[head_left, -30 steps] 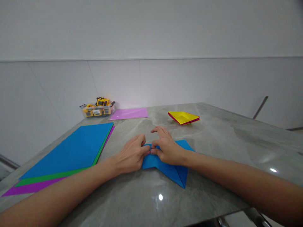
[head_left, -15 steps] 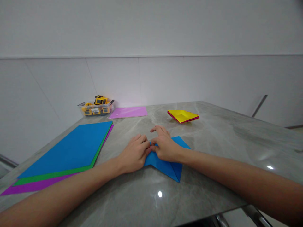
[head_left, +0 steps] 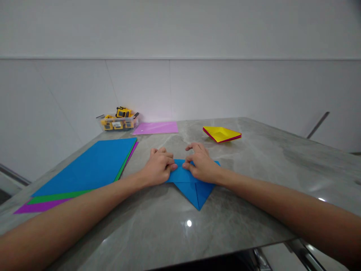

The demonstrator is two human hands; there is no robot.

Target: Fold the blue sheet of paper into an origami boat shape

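A folded sheet of blue paper (head_left: pixel 184 176) lies on the grey marbled table, its lower part tapering to a point towards me. At its left end, my left hand (head_left: pixel 159 167) is closed on the edge, the thumb on top and the other fingers curled. My right hand (head_left: pixel 204 165) rests over the right half, thumb and a curled finger at the paper, another finger lifted clear. Beneath this hand part of the paper is hidden. The two hands are apart, with a flat band of blue between them.
On the left lies a stack of blue, green and purple sheets (head_left: pixel 90 165), my left forearm crossing its near corner. Farther back are a clear box of yellow toy vehicles (head_left: pixel 120 122), a pink sheet (head_left: pixel 156 128) and a yellow and red folded paper shape (head_left: pixel 222 134). A wall stands behind.
My hands, close together before, have spread apart along the blue paper. The paper has turned, its upper fold now nearly straight across and its point towards me. The view has shifted slightly.
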